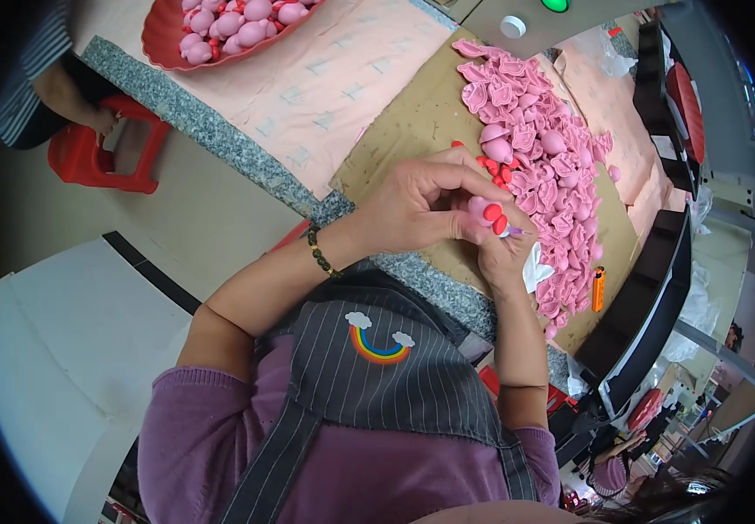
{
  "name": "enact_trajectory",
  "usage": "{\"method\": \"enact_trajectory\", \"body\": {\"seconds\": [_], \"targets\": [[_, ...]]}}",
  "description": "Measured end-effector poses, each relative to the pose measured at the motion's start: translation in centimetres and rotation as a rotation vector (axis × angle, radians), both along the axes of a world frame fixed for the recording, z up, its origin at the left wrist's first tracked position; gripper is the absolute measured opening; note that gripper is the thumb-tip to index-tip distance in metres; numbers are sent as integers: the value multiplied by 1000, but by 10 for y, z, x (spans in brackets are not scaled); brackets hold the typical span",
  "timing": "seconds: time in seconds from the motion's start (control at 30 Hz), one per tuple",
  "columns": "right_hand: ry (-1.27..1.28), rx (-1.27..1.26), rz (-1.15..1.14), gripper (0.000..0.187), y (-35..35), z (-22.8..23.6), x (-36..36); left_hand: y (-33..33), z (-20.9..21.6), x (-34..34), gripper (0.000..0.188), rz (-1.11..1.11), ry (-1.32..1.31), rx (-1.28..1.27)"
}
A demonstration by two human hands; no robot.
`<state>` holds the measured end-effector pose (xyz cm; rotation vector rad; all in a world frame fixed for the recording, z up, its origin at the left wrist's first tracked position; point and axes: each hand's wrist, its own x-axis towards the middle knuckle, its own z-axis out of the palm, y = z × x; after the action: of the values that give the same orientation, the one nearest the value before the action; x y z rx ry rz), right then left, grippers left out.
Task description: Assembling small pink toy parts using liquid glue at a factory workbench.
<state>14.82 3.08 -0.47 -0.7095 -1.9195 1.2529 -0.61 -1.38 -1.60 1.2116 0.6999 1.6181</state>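
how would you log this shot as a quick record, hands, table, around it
left hand: thumb and finger about a small pink-and-red piece
right hand: meets the left at that piece; grip partly hidden
table: heaped pink parts, small orange object
far side: red basket of pink-and-red pieces
left: another person's hand at a red stool

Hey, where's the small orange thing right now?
In the head view, the small orange thing lies right of centre on the brown board, just right of the heap of pink pieces and farther right than the right hand.
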Motion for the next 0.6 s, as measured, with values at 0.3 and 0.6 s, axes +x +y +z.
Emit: {"method": "enact_trajectory", "body": {"seconds": [0.3, 0.6], "targets": [[60, 343, -45, 44, 2, 3, 9, -9, 1, -2, 26, -35, -74, -126], [-76, 455, -100, 38, -6, 8, 5, -2, -2, -1, 18, -137, -241, -148]]}}
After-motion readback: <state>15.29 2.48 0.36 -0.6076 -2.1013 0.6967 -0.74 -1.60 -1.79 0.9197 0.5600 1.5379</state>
